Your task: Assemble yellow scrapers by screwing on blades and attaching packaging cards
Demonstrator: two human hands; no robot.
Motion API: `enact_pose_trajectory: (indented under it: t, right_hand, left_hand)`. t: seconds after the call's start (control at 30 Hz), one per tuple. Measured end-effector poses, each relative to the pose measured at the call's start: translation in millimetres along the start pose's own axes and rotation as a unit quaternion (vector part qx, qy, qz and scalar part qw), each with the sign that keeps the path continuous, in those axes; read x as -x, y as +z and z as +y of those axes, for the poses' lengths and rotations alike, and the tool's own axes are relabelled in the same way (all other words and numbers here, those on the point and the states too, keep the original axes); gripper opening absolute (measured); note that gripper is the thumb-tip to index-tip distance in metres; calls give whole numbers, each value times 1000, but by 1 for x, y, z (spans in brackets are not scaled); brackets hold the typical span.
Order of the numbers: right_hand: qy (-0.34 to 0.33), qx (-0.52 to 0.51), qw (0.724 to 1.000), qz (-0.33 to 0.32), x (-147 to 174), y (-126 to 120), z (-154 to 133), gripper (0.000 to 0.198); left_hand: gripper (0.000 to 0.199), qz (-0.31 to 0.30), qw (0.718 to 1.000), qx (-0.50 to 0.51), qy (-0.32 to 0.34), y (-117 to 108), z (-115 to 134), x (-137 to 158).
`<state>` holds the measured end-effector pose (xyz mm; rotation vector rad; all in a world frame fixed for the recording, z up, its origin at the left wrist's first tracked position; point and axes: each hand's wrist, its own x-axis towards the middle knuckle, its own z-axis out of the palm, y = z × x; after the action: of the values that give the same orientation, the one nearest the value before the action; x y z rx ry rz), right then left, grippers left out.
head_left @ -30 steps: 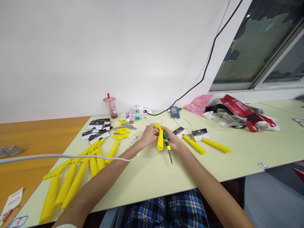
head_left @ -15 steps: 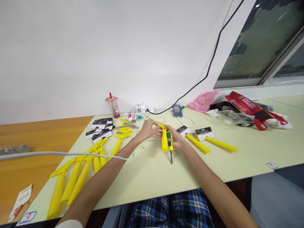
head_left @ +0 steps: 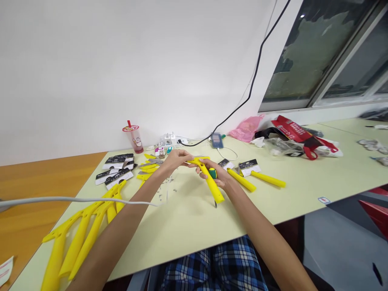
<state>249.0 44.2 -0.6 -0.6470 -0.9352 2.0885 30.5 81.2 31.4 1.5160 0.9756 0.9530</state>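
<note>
Over the table (head_left: 182, 226), the yellow handle (head_left: 211, 182) points near-right, apparently dipping.

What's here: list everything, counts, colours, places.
T-shaped plastic handle: one, yellow, centre
Round-handled screwdriver: one, green, centre
Loose plastic handles: several, yellow, left
Carded plastic handles: two, yellow, right
Printed flat cards: several, black-white, left
Tiny metal bits: many, silver, centre
Lidded plastic cup: one, pinkish, left
Crumpled plastic bag: one, pink, right
Long cable: one, black, upper right
Tabletop: one, pale green, below
Left hand: one, bare, on handle
Right hand: one, bare, holding screwdriver
</note>
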Motion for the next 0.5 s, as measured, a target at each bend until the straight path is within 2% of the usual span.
enact_pose_trajectory:
  t: [0.23,0.5]
  right_hand:
    - [-14,27,999,20,-1,-6,1,24]
    - [30,49,998,7,1,-6,-2,27]
  left_hand:
    - [35,-38,994,84,-49,-2,-4,-1]
    - [37,-97,985,101,-98,-6,-1,1]
